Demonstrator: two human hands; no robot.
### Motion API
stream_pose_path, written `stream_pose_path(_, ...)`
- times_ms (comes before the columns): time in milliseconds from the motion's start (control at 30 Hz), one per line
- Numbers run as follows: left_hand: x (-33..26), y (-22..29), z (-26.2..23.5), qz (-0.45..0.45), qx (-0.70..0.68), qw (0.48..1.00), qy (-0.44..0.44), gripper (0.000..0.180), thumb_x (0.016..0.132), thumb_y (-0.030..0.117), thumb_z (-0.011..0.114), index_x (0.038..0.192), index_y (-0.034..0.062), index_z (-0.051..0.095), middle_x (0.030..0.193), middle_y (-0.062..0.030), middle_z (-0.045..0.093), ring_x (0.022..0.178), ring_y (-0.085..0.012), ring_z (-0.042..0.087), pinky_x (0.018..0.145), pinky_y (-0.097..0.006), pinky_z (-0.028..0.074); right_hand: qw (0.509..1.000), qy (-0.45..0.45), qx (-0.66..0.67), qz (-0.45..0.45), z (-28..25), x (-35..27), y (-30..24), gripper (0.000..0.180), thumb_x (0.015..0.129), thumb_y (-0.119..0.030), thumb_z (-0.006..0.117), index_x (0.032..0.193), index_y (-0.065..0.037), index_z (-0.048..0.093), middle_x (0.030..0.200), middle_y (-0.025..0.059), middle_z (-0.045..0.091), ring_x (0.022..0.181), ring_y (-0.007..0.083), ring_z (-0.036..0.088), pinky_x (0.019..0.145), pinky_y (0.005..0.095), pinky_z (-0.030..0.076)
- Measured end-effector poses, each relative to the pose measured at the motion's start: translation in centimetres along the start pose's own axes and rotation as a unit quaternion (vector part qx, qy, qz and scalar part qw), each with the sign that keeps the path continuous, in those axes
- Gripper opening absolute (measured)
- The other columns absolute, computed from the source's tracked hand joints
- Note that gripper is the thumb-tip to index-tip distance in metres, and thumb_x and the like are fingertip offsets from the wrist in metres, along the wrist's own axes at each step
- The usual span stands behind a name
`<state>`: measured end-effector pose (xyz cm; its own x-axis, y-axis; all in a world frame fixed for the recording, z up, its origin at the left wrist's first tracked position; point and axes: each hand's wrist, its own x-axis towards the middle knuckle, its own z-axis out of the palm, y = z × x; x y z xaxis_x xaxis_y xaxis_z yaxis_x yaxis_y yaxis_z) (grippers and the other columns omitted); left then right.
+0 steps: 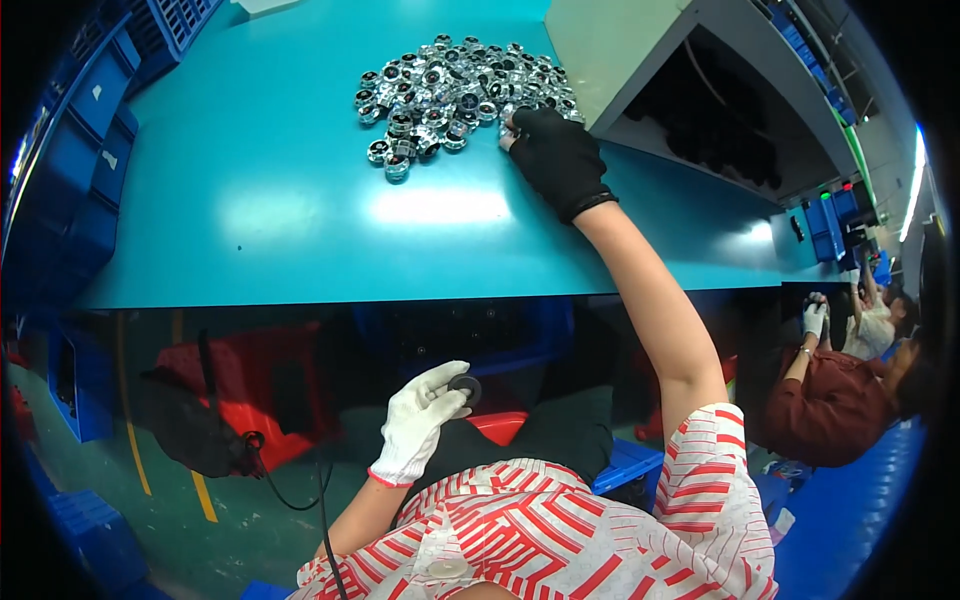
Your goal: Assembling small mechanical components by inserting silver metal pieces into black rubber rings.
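My left hand (418, 422), in a white knit glove, is held below the table edge near my body. Its thumb and fingers pinch a small black ring-shaped part (465, 388). A black glove with bare fingertips covers my right hand (556, 160), stretched out over the table. Those fingers curl around a small silver round part (506, 118) at the near right edge of a pile. The pile (435, 90) holds several similar shiny silver parts with dark centres. The glove covers some of them.
The turquoise table (250, 180) spans the view. At its right stands a pale box-like housing (610, 60) with dark things inside. Blue crates (95, 150) line the left. A red stool-like thing (285, 390) sits below. Co-workers (830, 400) sit at the right.
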<state>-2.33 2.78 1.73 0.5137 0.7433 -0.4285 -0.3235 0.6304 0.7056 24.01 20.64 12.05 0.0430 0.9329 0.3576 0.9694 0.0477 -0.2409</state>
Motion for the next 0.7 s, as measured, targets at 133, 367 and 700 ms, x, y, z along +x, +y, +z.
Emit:
stream_pose_path(133, 0.4, -0.5, -1.1, -0.006, -0.020, 1.000, 0.004, 0.043, 0.086, 0.007, 0.062, 0.125, -0.0058, 0.050, 0.106, -0.0112, 0.062, 0.094, -0.0156, 0.063, 0.078, -0.028, 0.056, 0.999, 0.027, 0.041, -0.004, 0.0, -0.8, 0.4, 0.024, 0.082, -0.027, 0.061, 0.097, -0.009, 0.066, 0.088, 0.0126, 0.066, 0.081, 0.0297, 0.064, 0.072, 0.0381, 0.049)
stream_pose_path(367, 1.5, 0.5, -0.3, 0.010, -0.074, 0.997, 0.008, 0.047, 0.085, 0.014, 0.062, 0.125, -0.0074, 0.047, 0.100, -0.0130, 0.061, 0.088, -0.0241, 0.065, 0.075, -0.032, 0.057, 0.993, -0.099, 0.037, 0.053, -3.3, -4.3, -0.6, 0.036, 0.091, -0.038, 0.046, 0.101, -0.012, 0.068, 0.085, 0.0128, 0.067, 0.077, 0.0298, 0.063, 0.073, 0.0383, 0.048)
stream_pose_path(700, 0.8, 0.6, 1.5, 0.002, -0.051, 0.999, 0.004, 0.047, 0.086, 0.014, 0.061, 0.126, -0.0073, 0.047, 0.100, -0.0134, 0.061, 0.086, -0.0219, 0.065, 0.077, -0.031, 0.056, 0.998, -0.024, -0.004, -0.059, -1.9, -6.2, 0.4, 0.033, 0.088, -0.037, 0.058, 0.101, -0.009, 0.069, 0.093, 0.0125, 0.065, 0.079, 0.0255, 0.064, 0.069, 0.0359, 0.049)
